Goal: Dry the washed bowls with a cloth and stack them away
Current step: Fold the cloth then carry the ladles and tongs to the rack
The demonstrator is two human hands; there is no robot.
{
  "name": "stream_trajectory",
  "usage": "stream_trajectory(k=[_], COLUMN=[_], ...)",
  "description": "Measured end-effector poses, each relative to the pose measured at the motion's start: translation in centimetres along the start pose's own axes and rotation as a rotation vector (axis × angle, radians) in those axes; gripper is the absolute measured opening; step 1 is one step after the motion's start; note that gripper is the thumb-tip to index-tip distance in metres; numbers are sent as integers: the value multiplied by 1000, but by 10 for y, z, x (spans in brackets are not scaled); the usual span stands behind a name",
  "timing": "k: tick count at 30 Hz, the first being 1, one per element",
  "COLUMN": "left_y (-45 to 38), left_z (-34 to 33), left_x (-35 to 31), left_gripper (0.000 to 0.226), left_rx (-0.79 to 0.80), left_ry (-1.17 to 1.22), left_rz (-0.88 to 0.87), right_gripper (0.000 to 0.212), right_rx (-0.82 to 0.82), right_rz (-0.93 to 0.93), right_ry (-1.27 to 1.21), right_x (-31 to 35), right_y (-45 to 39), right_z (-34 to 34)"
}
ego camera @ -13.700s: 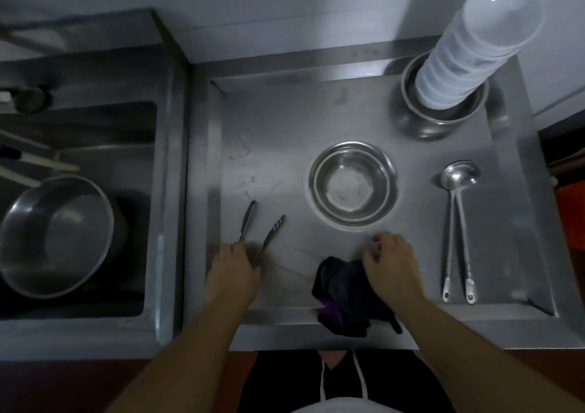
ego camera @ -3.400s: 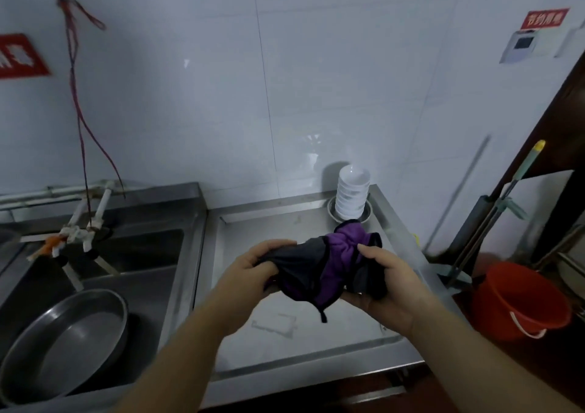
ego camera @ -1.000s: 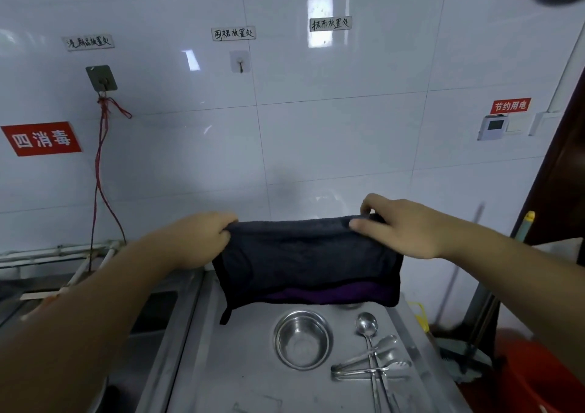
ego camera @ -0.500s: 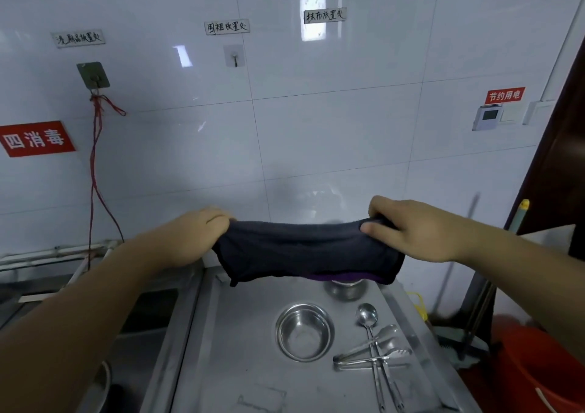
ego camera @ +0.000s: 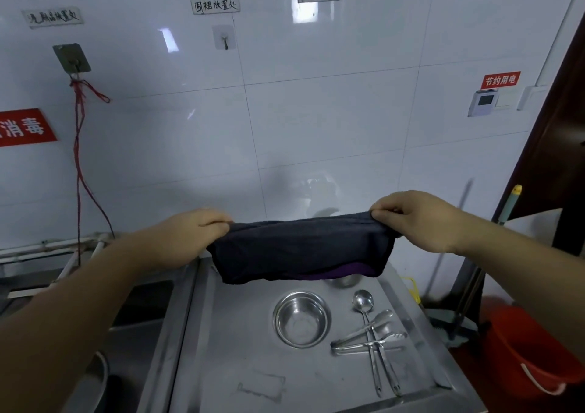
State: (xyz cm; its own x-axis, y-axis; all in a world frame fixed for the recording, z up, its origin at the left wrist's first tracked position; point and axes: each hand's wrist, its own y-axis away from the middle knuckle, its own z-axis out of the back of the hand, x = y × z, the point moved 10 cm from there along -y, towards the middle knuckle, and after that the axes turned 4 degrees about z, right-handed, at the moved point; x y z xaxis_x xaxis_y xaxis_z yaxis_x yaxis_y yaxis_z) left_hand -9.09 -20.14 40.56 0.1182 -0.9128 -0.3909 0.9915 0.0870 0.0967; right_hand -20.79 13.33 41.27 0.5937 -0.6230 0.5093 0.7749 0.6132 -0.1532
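Observation:
A dark cloth (ego camera: 300, 251) with a purple underside is stretched flat in the air above the steel counter (ego camera: 234, 333). My left hand (ego camera: 186, 238) pinches its left end and my right hand (ego camera: 418, 219) pinches its right end. Below the cloth a small steel bowl (ego camera: 301, 318) sits upright on the counter. The rim of another steel bowl (ego camera: 343, 281) peeks out under the cloth's right edge; the stack of white bowls is hidden behind the cloth.
A ladle (ego camera: 364, 302) and tongs (ego camera: 368, 340) lie right of the small bowl. A sink (ego camera: 139, 305) is at left, with a large steel pan (ego camera: 98, 378) at its near corner. A red bucket (ego camera: 531, 352) and a mop (ego camera: 459, 314) stand at right.
Over the last second my hands have pulled the cloth out flatter and lifted its lower edge. Earlier it was bunched up between them.

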Motion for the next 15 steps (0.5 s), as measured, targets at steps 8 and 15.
stream_trajectory(k=[8, 15], left_y=[1, 3], left_z=[12, 24], left_x=[12, 4], left_gripper=[25, 28], left_rx=[-65, -268], left_ry=[142, -4], left_rz=[-22, -84], right_gripper=[26, 24], right_rx=[-119, -133], right_rz=[138, 152], right_ry=[36, 351], right_x=[17, 31], right_y=[2, 4], right_z=[13, 17])
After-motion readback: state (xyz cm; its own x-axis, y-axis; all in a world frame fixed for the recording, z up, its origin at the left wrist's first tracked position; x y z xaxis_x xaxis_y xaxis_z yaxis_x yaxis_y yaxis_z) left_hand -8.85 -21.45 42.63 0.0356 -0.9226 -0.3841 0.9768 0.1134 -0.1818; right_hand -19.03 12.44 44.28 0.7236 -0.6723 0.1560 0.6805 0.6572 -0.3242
